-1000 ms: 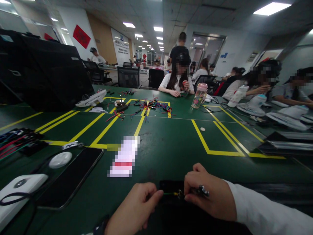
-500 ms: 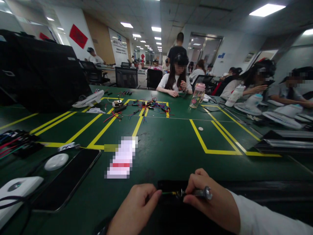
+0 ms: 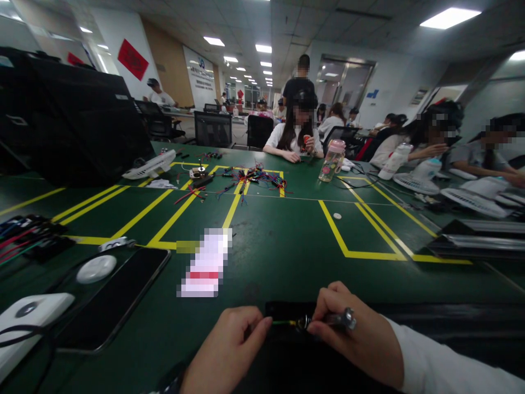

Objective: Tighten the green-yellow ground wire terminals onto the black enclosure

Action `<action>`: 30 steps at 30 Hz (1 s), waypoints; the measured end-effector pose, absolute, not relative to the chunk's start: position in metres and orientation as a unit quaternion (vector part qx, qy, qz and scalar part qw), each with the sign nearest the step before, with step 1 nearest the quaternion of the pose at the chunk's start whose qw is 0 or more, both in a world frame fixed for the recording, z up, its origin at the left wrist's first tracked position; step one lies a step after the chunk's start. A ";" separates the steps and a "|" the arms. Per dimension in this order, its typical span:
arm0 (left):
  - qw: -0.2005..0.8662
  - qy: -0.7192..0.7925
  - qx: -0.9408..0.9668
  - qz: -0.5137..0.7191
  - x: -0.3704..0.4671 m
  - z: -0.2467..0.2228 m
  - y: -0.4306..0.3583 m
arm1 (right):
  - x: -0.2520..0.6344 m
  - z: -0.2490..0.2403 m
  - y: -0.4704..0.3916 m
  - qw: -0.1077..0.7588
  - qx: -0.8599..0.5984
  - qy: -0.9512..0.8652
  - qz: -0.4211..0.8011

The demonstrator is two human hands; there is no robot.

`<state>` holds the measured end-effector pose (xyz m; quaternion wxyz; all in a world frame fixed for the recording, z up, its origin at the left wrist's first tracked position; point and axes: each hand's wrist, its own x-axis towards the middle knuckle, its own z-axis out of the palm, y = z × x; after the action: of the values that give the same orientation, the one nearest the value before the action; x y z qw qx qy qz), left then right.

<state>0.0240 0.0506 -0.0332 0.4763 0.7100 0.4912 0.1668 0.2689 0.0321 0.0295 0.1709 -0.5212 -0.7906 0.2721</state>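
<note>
Pinching the wire (image 3: pixel 283 323) between thumb and forefinger of our left hand (image 3: pixel 235 334), we hold it level, low in front of us. Its other end meets a small part (image 3: pixel 302 323), too dark to identify, at the fingertips of our right hand (image 3: pixel 356 331). That hand is closed on a tool (image 3: pixel 348 319), metal end jutting rightward; type unclear. Left of our hands on the table (image 3: pixel 283 235): slip (image 3: pixel 207 262), blurred, then phone (image 3: pixel 118 298). Farther off we note tangled leads (image 3: pixel 252 175), left of a bottle (image 3: pixel 332 161).
</note>
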 end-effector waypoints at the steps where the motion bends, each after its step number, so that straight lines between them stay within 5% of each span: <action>1: 0.478 0.491 0.710 0.166 0.024 -0.033 0.050 | 0.269 0.029 0.032 0.169 -0.521 -0.792 0.270; 30: 0.478 0.482 0.714 0.173 0.023 -0.037 0.052 | 0.260 0.035 0.045 0.093 -0.505 -0.812 0.278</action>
<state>0.0228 0.0521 -0.0366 0.4776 0.7139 0.4821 0.1726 0.2603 0.0453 0.0352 0.0935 -0.5046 -0.8121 0.2777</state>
